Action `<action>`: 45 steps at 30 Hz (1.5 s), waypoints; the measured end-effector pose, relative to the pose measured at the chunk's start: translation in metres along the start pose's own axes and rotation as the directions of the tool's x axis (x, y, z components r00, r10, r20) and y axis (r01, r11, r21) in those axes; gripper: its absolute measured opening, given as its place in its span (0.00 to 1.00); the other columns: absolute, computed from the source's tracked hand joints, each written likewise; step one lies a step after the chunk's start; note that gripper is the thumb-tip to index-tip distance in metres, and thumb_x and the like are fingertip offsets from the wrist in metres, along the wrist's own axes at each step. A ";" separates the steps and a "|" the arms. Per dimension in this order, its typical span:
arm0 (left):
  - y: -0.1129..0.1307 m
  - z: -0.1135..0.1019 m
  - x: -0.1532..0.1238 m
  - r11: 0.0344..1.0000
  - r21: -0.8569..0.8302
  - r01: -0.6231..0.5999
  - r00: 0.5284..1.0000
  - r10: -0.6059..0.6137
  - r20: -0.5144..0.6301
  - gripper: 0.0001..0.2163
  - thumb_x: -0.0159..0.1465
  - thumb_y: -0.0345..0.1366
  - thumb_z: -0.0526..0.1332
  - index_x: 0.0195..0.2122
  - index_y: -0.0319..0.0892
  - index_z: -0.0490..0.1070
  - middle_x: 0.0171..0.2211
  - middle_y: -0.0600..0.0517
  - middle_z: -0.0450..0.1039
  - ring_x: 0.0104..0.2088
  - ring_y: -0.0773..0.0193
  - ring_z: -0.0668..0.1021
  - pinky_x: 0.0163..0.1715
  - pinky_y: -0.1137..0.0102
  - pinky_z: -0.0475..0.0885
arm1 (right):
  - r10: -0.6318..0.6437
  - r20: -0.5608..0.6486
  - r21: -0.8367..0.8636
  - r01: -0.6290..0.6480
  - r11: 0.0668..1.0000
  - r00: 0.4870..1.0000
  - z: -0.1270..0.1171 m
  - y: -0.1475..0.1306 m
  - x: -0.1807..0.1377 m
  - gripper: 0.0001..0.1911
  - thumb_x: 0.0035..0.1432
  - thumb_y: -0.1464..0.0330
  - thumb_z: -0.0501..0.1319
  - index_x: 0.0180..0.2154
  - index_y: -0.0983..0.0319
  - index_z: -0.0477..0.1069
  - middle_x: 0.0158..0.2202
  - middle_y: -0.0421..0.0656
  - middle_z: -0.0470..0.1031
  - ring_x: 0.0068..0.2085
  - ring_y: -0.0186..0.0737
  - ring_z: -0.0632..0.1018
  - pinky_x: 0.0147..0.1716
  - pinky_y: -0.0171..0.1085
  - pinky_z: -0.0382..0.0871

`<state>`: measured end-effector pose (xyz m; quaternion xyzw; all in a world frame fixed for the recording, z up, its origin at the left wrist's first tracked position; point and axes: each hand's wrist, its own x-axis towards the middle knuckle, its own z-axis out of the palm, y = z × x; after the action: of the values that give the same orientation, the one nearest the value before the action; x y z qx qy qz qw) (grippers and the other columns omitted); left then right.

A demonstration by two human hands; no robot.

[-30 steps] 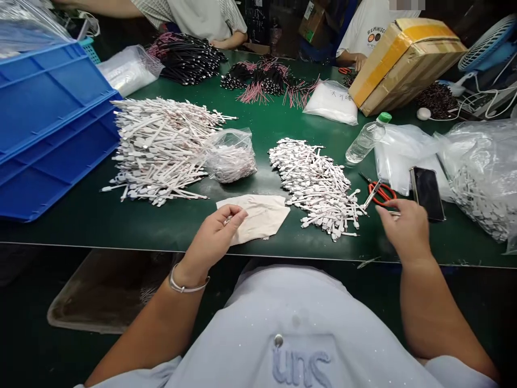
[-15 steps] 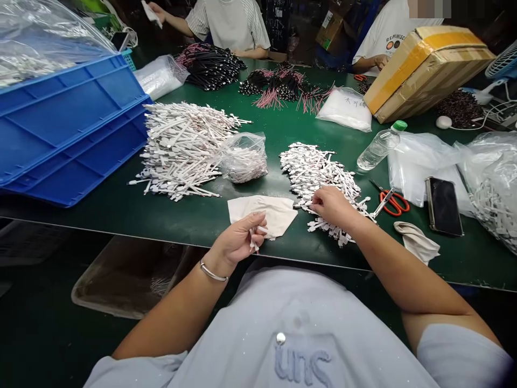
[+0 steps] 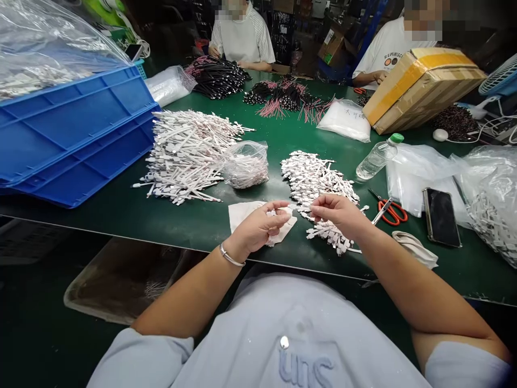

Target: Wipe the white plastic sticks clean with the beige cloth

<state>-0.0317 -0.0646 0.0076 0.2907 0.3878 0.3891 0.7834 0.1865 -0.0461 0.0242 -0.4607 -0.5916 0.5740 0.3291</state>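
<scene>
Over a pale cloth [image 3: 241, 214] near the front edge, my left hand [image 3: 260, 229] is closed around a few short white cables, mostly hidden by the curled fingers. A white end shows at its fingertips. Just to the right, my right hand [image 3: 339, 213] pinches the end of a white cable, with its fingertips close to the left ones. Beneath and behind the right hand spreads a pile of short white cables [image 3: 313, 175] with flat connector ends. A larger pile of similar cables [image 3: 189, 153] lies to the left, beside a clear bag of them [image 3: 246, 167].
A blue crate [image 3: 81, 134] stands at left. On the right are red-handled scissors [image 3: 392, 213], a water bottle [image 3: 375, 159], a phone [image 3: 441, 215], a folded cloth [image 3: 414, 248] and a tilted carton [image 3: 420, 91]. Black cable bundles [image 3: 218, 78] lie across, before two people.
My left hand has moved right and up, meeting my right hand, which has lifted slightly off the pile with a cable. A person across has lowered a raised hand.
</scene>
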 end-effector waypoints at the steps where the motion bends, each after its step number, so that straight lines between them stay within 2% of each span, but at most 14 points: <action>1: -0.002 0.001 -0.001 0.996 0.081 -0.037 0.999 0.036 0.015 0.23 0.50 0.32 0.70 0.48 0.40 0.67 0.28 0.58 0.63 0.18 0.81 0.61 0.14 0.82 0.53 | 0.003 0.019 0.027 -0.003 1.000 1.000 0.003 -0.003 -0.004 0.23 0.48 0.52 0.69 0.31 0.65 0.69 0.28 0.43 0.71 0.29 0.37 0.71 0.31 0.33 0.65; 3: -0.006 0.003 -0.003 0.971 0.214 -0.109 0.994 0.102 0.043 0.23 0.51 0.36 0.70 0.48 0.42 0.69 0.27 0.58 0.63 0.18 0.81 0.59 0.15 0.80 0.51 | 0.009 0.050 0.058 -0.012 0.998 0.999 0.007 -0.007 -0.011 0.22 0.49 0.53 0.70 0.31 0.65 0.69 0.28 0.43 0.71 0.30 0.37 0.71 0.31 0.33 0.66; 6: -0.009 0.006 -0.008 0.913 0.353 -0.206 0.978 0.198 0.057 0.17 0.53 0.41 0.68 0.42 0.40 0.73 0.23 0.58 0.62 0.18 0.78 0.60 0.17 0.78 0.52 | -0.009 0.072 0.066 0.004 0.998 0.997 0.011 -0.009 -0.023 0.20 0.50 0.55 0.70 0.34 0.65 0.70 0.30 0.43 0.71 0.31 0.38 0.72 0.32 0.34 0.67; 9: -0.009 0.007 -0.013 0.866 0.419 -0.274 0.959 0.277 0.053 0.14 0.54 0.41 0.67 0.38 0.39 0.74 0.25 0.56 0.67 0.21 0.76 0.63 0.20 0.77 0.55 | -0.087 0.013 -0.042 0.087 0.995 0.996 0.012 -0.006 -0.035 0.19 0.53 0.57 0.68 0.40 0.63 0.71 0.34 0.43 0.72 0.34 0.40 0.73 0.33 0.35 0.67; 13: -0.009 0.007 -0.018 0.847 0.455 -0.276 0.958 0.279 0.061 0.14 0.54 0.41 0.67 0.38 0.39 0.74 0.23 0.56 0.66 0.22 0.76 0.62 0.21 0.76 0.56 | -0.200 -0.063 -0.327 0.170 0.930 0.978 0.014 -0.001 -0.043 0.14 0.58 0.58 0.63 0.39 0.62 0.74 0.32 0.42 0.73 0.30 0.38 0.72 0.30 0.35 0.65; 17: -0.010 0.007 -0.019 0.894 0.395 -0.210 0.977 0.199 0.069 0.15 0.55 0.45 0.66 0.34 0.38 0.72 0.20 0.58 0.60 0.19 0.76 0.59 0.18 0.77 0.52 | -0.208 -0.038 -0.381 0.178 0.907 0.977 0.016 0.001 -0.045 0.14 0.61 0.58 0.59 0.36 0.62 0.74 0.31 0.41 0.73 0.31 0.39 0.72 0.30 0.35 0.64; 19: -0.012 0.007 -0.018 0.930 0.330 -0.161 0.987 0.147 0.069 0.16 0.56 0.48 0.64 0.29 0.38 0.69 0.19 0.58 0.60 0.17 0.77 0.58 0.16 0.78 0.50 | -0.147 -0.005 -0.325 0.137 0.936 0.989 0.018 0.003 -0.045 0.16 0.63 0.56 0.58 0.33 0.62 0.73 0.30 0.42 0.73 0.31 0.40 0.72 0.31 0.34 0.64; 23: -0.015 0.006 -0.016 0.967 0.241 -0.086 0.996 0.078 0.043 0.17 0.56 0.49 0.63 0.25 0.39 0.64 0.21 0.58 0.60 0.16 0.78 0.58 0.14 0.79 0.48 | 0.004 0.077 -0.063 0.001 0.998 0.997 0.022 0.005 -0.044 0.20 0.60 0.52 0.62 0.30 0.64 0.69 0.27 0.43 0.72 0.30 0.38 0.72 0.31 0.33 0.66; 26: -0.015 0.007 -0.017 0.969 0.233 -0.080 0.997 0.077 0.022 0.17 0.55 0.49 0.64 0.25 0.39 0.64 0.20 0.58 0.60 0.16 0.78 0.58 0.14 0.79 0.49 | 0.097 0.117 0.093 -0.108 0.990 0.988 0.025 0.006 -0.043 0.23 0.55 0.50 0.65 0.29 0.64 0.68 0.27 0.44 0.72 0.28 0.36 0.72 0.28 0.31 0.65; 30: -0.014 0.008 -0.021 0.929 0.338 -0.151 0.988 0.153 0.020 0.15 0.55 0.47 0.65 0.30 0.39 0.69 0.19 0.58 0.61 0.18 0.77 0.59 0.17 0.78 0.52 | 0.236 0.121 0.254 -0.260 0.932 0.964 0.028 0.009 -0.045 0.25 0.50 0.50 0.69 0.32 0.65 0.69 0.31 0.47 0.74 0.29 0.37 0.75 0.23 0.28 0.62; 32: -0.014 0.008 -0.024 0.894 0.413 -0.175 0.983 0.185 0.016 0.14 0.55 0.45 0.65 0.33 0.39 0.72 0.21 0.57 0.64 0.19 0.75 0.60 0.19 0.77 0.55 | 0.205 0.062 0.285 -0.214 0.934 0.977 0.031 0.010 -0.049 0.25 0.48 0.51 0.71 0.34 0.65 0.70 0.32 0.46 0.74 0.31 0.38 0.75 0.25 0.30 0.65; 37: -0.014 0.006 -0.032 0.848 0.492 -0.197 0.976 0.217 0.017 0.14 0.55 0.41 0.66 0.40 0.41 0.75 0.32 0.52 0.71 0.24 0.74 0.64 0.22 0.76 0.57 | 0.008 -0.099 0.224 0.014 0.974 0.995 0.039 0.012 -0.063 0.22 0.50 0.55 0.71 0.38 0.64 0.72 0.33 0.45 0.74 0.35 0.42 0.76 0.37 0.37 0.72; 40: -0.014 0.006 -0.035 0.851 0.492 -0.182 0.979 0.202 0.013 0.14 0.55 0.41 0.66 0.40 0.42 0.75 0.32 0.53 0.71 0.24 0.74 0.64 0.23 0.76 0.57 | 0.000 -0.111 0.199 0.022 0.980 0.994 0.042 0.013 -0.067 0.21 0.50 0.55 0.71 0.39 0.63 0.73 0.33 0.44 0.75 0.36 0.43 0.76 0.39 0.39 0.73; 45: -0.013 0.007 -0.036 0.860 0.490 -0.145 0.987 0.162 0.009 0.14 0.55 0.42 0.66 0.39 0.41 0.75 0.24 0.56 0.66 0.20 0.75 0.60 0.19 0.76 0.53 | 0.023 -0.114 0.221 0.003 0.975 0.993 0.042 0.016 -0.068 0.22 0.49 0.54 0.72 0.38 0.63 0.73 0.34 0.44 0.75 0.35 0.42 0.76 0.38 0.40 0.74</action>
<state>-0.0353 -0.1028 0.0148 0.5028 0.4617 0.3442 0.6446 0.1750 -0.1258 0.0125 -0.4570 -0.5015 0.6100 0.4093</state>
